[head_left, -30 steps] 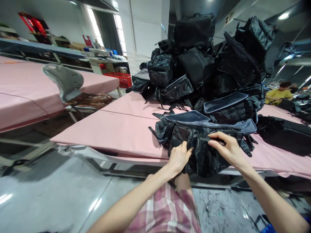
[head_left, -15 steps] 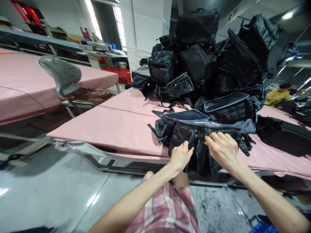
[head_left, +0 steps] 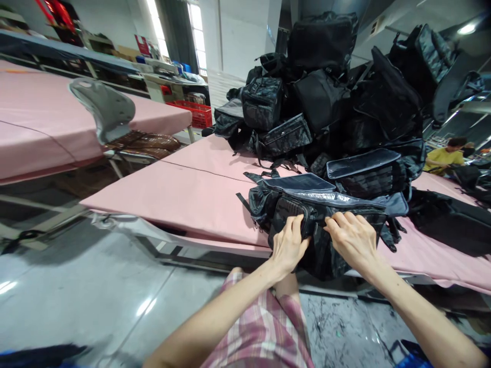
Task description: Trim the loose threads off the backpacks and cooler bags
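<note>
A dark camouflage backpack (head_left: 326, 250) lies at the front edge of the pink-covered table (head_left: 192, 199), its flap folded back and a clear plastic strip showing along the opening. My left hand (head_left: 289, 243) is closed on the bag's front, at the side of a small raised pocket (head_left: 289, 214). Just right of it, my right hand (head_left: 351, 235) has its fingers curled over the bag's front panel below the opening. Both sets of fingertips press into dark fabric, so the exact part they pinch, perhaps an edge or zipper, is hidden.
A tall heap of similar dark bags (head_left: 318, 102) rises behind the bag. Another black bag (head_left: 448, 220) lies to the right. At left stand a grey chair (head_left: 103, 110) and a second pink table (head_left: 30, 122). A person in yellow (head_left: 445, 156) sits far right.
My left hand has shifted slightly up and right along the pocket's side, its fingers further over the fabric. My right hand keeps its grip. The view has turned a little left.
</note>
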`<state>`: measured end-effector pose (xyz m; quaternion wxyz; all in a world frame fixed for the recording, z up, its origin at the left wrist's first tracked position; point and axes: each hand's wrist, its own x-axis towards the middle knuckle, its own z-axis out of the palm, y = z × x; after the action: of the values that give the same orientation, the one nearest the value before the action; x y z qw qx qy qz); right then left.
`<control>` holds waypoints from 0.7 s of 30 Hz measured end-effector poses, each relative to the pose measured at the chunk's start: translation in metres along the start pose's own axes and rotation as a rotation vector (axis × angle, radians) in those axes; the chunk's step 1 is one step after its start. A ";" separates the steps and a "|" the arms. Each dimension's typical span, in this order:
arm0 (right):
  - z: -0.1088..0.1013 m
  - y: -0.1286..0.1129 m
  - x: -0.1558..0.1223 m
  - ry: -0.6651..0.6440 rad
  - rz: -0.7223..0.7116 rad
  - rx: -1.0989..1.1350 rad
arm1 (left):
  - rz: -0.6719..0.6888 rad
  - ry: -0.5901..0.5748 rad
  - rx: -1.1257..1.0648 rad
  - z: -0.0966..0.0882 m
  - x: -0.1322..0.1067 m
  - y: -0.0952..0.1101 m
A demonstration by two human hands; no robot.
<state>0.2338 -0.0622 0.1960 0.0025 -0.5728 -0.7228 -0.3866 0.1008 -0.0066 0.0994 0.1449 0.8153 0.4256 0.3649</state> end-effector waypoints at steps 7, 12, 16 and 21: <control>0.023 0.000 -0.007 0.074 0.042 0.035 | -0.005 0.166 -0.077 0.031 0.004 -0.018; 0.040 -0.003 -0.011 0.048 0.043 0.039 | -0.008 0.153 -0.053 0.048 0.005 -0.030; 0.056 -0.011 -0.013 0.044 0.012 0.052 | 0.038 0.131 0.015 0.059 0.008 -0.040; 0.066 -0.017 -0.016 0.068 -0.002 0.041 | 0.147 0.115 0.100 0.059 0.007 -0.055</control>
<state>0.2543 -0.0390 0.1331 0.0383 -0.5584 -0.7308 -0.3907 0.1136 0.0361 0.0323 0.0522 0.8281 0.3900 0.3992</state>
